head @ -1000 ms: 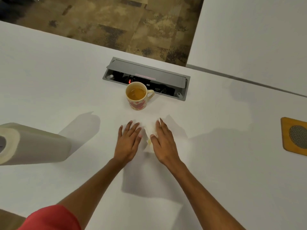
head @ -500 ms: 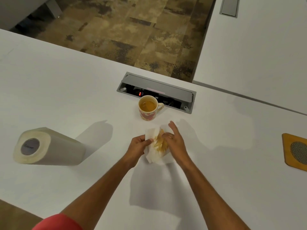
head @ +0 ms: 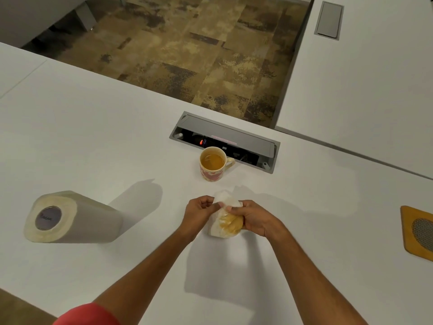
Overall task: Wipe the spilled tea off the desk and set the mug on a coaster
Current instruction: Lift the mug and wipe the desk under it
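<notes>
A cream mug (head: 212, 170) with red hearts, holding tea, stands on the white desk (head: 93, 137) just in front of the cable box. Below it, both my hands hold one crumpled paper towel (head: 225, 216) stained yellow-brown with tea. My left hand (head: 199, 213) pinches its upper left edge. My right hand (head: 253, 219) grips its wet right side. The towel is lifted a little off the desk. A wooden coaster (head: 417, 233) with a round mesh centre lies at the far right edge, partly cut off.
A paper towel roll (head: 70, 218) lies on its side at the left. A grey cable box (head: 225, 139) with an open lid is sunk into the desk behind the mug. A second white desk (head: 363, 78) stands at the right, patterned carpet beyond.
My hands went from flat on the towel to gathering it up off the desk and bunching it. The tea stain now shows on the towel. The view has tilted up.
</notes>
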